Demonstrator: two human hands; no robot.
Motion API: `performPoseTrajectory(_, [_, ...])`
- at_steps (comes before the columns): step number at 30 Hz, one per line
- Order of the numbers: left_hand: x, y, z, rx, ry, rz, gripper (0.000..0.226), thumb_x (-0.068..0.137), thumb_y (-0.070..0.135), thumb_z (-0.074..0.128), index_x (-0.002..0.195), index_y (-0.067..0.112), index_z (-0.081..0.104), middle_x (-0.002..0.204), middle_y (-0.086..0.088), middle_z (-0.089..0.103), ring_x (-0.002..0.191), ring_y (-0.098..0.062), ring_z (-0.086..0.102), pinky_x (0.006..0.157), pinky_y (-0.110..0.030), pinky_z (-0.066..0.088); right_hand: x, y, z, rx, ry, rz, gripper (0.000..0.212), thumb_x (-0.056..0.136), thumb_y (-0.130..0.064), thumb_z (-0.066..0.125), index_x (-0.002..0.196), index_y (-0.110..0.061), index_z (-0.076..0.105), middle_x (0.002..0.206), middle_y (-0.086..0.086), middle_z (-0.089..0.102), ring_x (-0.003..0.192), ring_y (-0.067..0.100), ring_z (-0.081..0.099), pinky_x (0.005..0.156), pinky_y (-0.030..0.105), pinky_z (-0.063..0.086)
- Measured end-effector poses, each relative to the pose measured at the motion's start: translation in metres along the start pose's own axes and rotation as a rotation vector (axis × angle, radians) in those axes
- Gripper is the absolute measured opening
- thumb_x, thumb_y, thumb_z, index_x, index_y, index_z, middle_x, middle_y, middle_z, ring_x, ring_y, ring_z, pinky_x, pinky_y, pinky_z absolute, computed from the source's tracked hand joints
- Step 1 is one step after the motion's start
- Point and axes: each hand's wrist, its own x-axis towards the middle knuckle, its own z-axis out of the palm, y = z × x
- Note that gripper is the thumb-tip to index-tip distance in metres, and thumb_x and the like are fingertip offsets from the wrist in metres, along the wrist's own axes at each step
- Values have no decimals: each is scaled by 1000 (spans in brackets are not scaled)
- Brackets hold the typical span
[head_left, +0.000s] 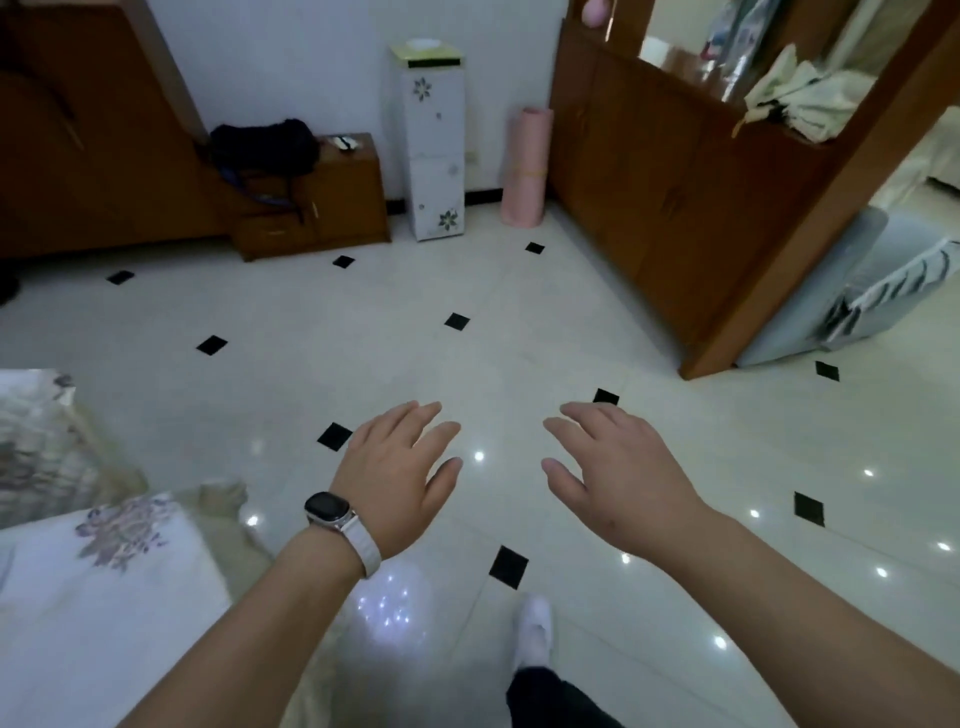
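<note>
Fingers (441, 432) on both hands are spread wide and loose, and I see nothing held in them. I count two hands, the left hand (395, 478) and the right hand (618, 478), backs up and apart from each other, over the pale glossy floor (363, 338).

Ten black diamond insets (605, 397) are set in that floor. One shows just past the right fingertips, one just left of the left hand, one below and between the two wrists, and the other seven lie farther out. One watch (332, 512) with a white strap sits on the left wrist. One white shoe (535, 623) stands on the floor below the hands, between the forearms.

Left of the left fingers, low in my view, is one bed (104, 623) with a flowered cover. Far beyond the fingertips, against the wall, I count one low wooden cabinet (332, 218) with one black bag (262, 148) on top, one narrow white cabinet (434, 156) and one rolled pink mat (525, 166) standing upright. Beyond the right fingers runs one wooden partition (675, 182).
</note>
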Motion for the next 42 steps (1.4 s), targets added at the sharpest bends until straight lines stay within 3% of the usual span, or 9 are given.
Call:
performPoseTrajectory(10, [129,-124,27,102,-80,-306,44,91,49,35,120,25,60,132,-2,59,126,-28,50,98,-45,41,250,19,64,145,19,-299,48,89,-43,41,119,-16,65,123,6,65,115,30,59,92,43,48])
performPoseTrajectory(22, [249,-266,-36,278,59,-592,47,90,49,37,122,22,59,132,-6,58,124,-31,51,97,-48,41,506,-32,53,126,20,-594,52,89,-46,38,126,-17,60,133,8,59,124,32,52,99,44,43])
performPoseTrajectory(34, [303,-496,-34,231,125,-692,45,88,48,42,119,22,61,130,-7,61,125,-31,50,98,-48,40,713,-172,108,46,-74,-705,52,90,-46,37,127,-18,60,133,5,59,124,29,51,100,43,42])
performPoseTrajectory(42, [324,-649,-84,226,180,-726,45,87,48,42,119,23,62,129,-6,61,124,-31,51,98,-47,39,839,-305,106,27,-36,-796,48,90,-45,40,127,-20,59,133,4,58,125,27,50,100,42,41])
